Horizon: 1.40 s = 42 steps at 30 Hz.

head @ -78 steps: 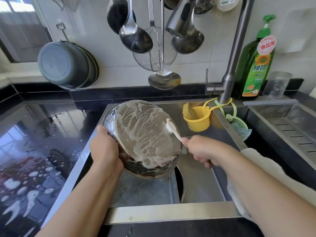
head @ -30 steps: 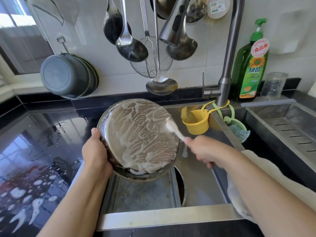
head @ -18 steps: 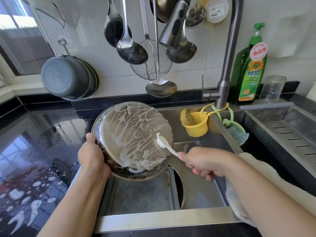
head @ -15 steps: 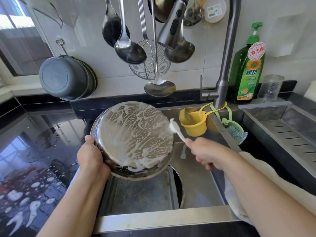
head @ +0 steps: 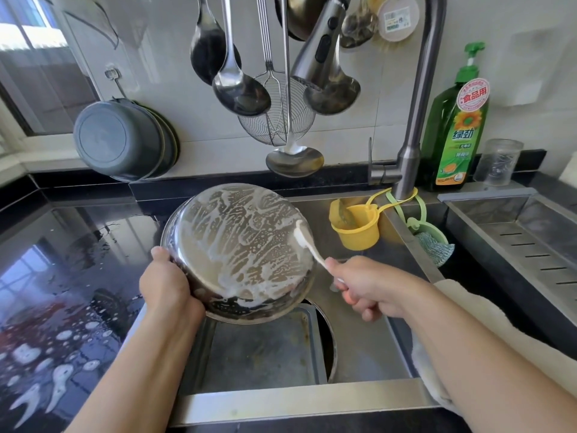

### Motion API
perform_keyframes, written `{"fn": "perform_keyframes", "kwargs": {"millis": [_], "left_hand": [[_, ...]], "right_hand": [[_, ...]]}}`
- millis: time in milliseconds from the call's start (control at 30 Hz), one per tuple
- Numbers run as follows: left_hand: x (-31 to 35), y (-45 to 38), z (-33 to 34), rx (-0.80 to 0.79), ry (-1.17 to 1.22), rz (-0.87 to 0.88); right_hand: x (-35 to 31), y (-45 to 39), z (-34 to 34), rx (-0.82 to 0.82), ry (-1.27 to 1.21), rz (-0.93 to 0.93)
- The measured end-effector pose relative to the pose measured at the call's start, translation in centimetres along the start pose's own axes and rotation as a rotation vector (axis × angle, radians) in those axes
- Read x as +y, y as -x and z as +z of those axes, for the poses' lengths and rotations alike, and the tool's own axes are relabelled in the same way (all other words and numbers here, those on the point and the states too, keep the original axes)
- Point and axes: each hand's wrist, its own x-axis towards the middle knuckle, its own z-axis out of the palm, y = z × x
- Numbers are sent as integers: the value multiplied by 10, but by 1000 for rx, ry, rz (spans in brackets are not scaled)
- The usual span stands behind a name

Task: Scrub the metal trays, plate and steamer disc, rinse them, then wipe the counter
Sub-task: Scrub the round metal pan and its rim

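Left hand (head: pixel 165 284) gripping the rim of a sudsy round metal plate (head: pixel 240 251), tilted above the sink (head: pixel 296 401). Right hand (head: pixel 363 287) curled round a white brush (head: pixel 307 243), bristles touching the plate's right edge. Below both hands, a rectangular metal tray (head: pixel 265 351).

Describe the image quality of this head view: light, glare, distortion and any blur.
Head view: bright daylight from the window at upper left; strong reflections on the wet black counter; wide-angle bending curves the faucet and the sink rim; the soapy round tray and both hands are sharp; the brush is slightly soft.
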Motion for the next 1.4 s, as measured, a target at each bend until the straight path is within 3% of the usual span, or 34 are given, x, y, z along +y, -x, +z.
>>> {"fn": "perform_keyframes", "kwargs": {"millis": [267,433,767,867,933,1167,1233,1300,1400], "left_hand": [[-6,-1,4,-44,-109,58],[-22,-7,7,-152,-283,3],[-47,-20,-3,-149,-565,-144],[-52,-39,-7,-171,-750,-66],[-63,-63,-7,-216,-999,9],[-54,-4,-12,-449,-1650,40],[-55,-16,-11,-380,-1635,167],[-52,-18,-5,-327,-1474,307],[-45,10,20,-461,-1199,404]], "right_hand": [[0,-3,-8,143,3,208],[5,-17,-10,283,96,92],[8,-15,-7,173,72,42],[10,-19,-7,162,104,35],[12,-20,-7,159,126,23],[12,-19,-5,117,126,8],[13,-23,-6,117,129,-1],[14,-25,-6,133,140,-28],[9,-26,-4,139,140,-135]]}}
